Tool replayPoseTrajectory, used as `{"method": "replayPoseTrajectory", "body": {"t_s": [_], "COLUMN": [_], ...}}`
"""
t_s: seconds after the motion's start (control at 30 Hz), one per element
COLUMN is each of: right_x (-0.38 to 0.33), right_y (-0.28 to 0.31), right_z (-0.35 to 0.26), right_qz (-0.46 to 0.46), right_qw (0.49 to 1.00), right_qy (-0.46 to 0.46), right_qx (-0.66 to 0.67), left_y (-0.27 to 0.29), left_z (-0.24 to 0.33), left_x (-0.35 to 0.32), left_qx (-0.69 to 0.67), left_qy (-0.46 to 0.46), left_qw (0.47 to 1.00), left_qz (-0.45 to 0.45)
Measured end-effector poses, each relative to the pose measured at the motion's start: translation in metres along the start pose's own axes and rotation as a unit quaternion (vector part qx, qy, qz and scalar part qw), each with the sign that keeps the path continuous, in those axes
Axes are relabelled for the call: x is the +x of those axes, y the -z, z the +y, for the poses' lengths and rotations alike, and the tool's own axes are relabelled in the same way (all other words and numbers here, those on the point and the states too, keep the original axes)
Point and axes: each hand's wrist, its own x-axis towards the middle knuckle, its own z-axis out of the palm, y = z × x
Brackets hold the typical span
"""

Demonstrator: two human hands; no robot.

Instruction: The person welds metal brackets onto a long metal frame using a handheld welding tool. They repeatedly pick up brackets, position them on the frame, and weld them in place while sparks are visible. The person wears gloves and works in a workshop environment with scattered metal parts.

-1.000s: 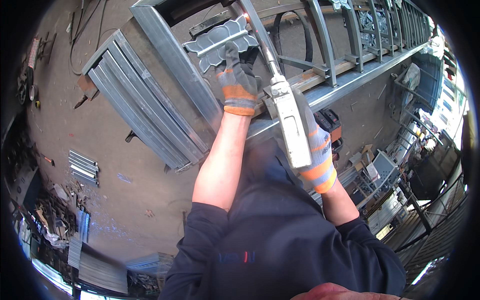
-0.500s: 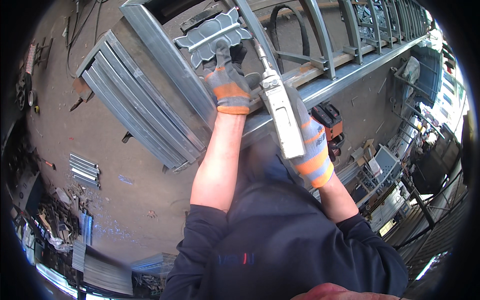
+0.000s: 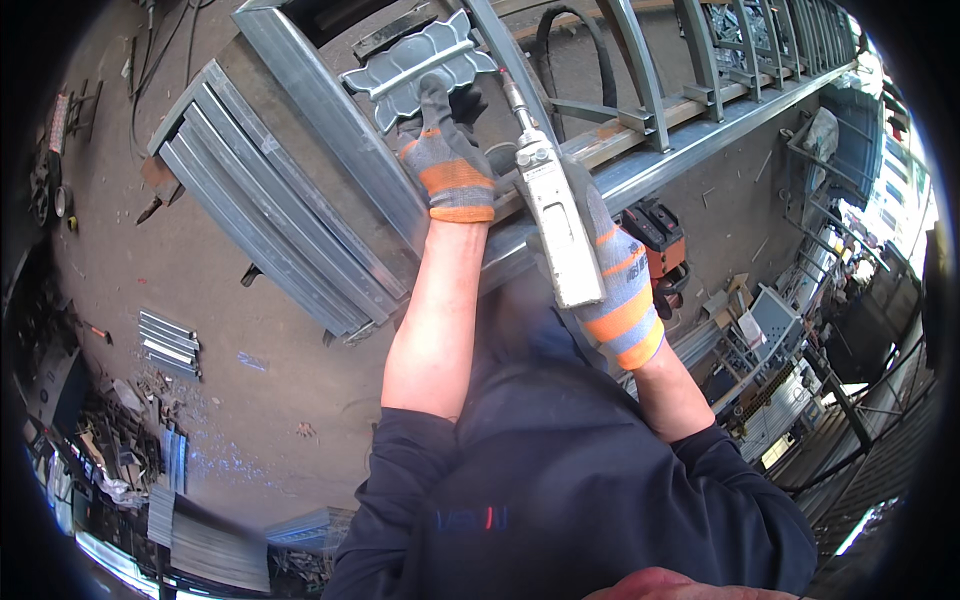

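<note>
My left hand [image 3: 446,165], in a grey and orange glove, grips the lower edge of a grey leaf-shaped metal ornament [image 3: 420,68]. The ornament sits against a steel bar of a galvanized frame [image 3: 340,120]. My right hand [image 3: 612,265], gloved alike, is closed round a white handheld welding gun [image 3: 562,225] with a slim metal nozzle. The nozzle tip points up and left, close to the ornament's right end, where a small red glint shows. Whether the tip touches the metal I cannot tell. Some fingers of both hands are hidden behind what they hold.
Several curved steel channels [image 3: 285,205] lean to the left of the frame. A ladder-like row of curved steel ribs [image 3: 640,80] runs away to the right. An orange and black machine [image 3: 657,240] stands on the floor beside my right hand. Metal strips [image 3: 168,343] lie at left.
The welding gun has shifted slightly up and left, its tip closer to the ornament's right end. My left hand and the ornament sit slightly further left in view.
</note>
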Motion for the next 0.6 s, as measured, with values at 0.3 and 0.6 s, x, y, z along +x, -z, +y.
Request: {"method": "replayPoseTrajectory", "body": {"t_s": [0.3,0.6], "right_x": [-0.001,0.000], "right_y": [-0.001,-0.002], "right_z": [-0.002,-0.002], "right_qz": [-0.017,-0.017], "right_qw": [0.998,0.999], "right_qy": [-0.031,-0.018], "right_qx": [0.049,0.027], "left_y": [0.002,0.007], "left_z": [0.002,-0.007], "left_x": [0.003,0.010], "left_qx": [0.083,0.026], "left_qy": [0.021,-0.015], "left_qw": [0.994,1.000], "left_qz": [0.060,0.006]}}
